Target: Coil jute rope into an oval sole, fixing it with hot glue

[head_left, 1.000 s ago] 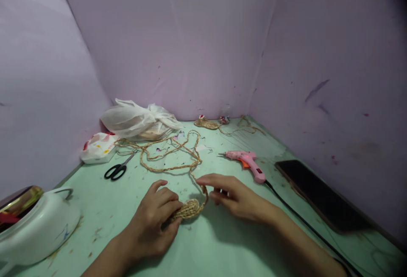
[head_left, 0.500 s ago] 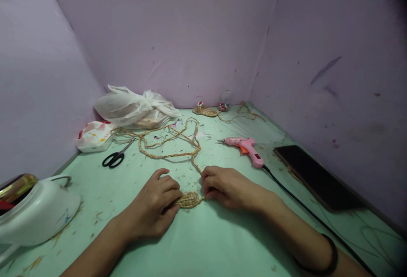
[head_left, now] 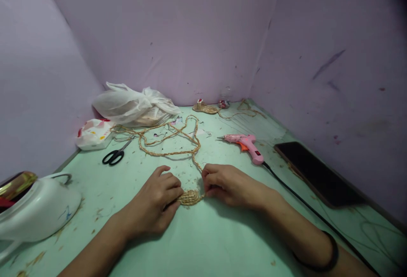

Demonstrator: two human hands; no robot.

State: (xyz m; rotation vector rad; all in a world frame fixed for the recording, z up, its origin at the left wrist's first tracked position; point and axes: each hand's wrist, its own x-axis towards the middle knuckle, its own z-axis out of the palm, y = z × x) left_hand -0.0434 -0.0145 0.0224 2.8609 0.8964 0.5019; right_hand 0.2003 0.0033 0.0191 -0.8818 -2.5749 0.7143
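A small flat coil of jute rope (head_left: 190,197) lies on the green table (head_left: 203,239) between my hands. My left hand (head_left: 155,205) lies over its left side, fingers curled and pressing on the coil. My right hand (head_left: 225,183) pinches the rope at the coil's right edge with closed fingers. From there the loose jute rope (head_left: 168,141) runs in loops toward the back of the table.
Black scissors (head_left: 115,156) lie at the left. A pink glue gun (head_left: 246,145) with a black cord lies right of the rope, a dark phone (head_left: 318,175) beyond it. A white plastic bag (head_left: 133,108), a printed packet (head_left: 93,133) and a white pot (head_left: 34,209) stand left. Purple walls enclose the table.
My right hand went from spread fingers above the rope to a closed pinch at the coil's edge. The coil lies flatter. The camera tilted slightly.
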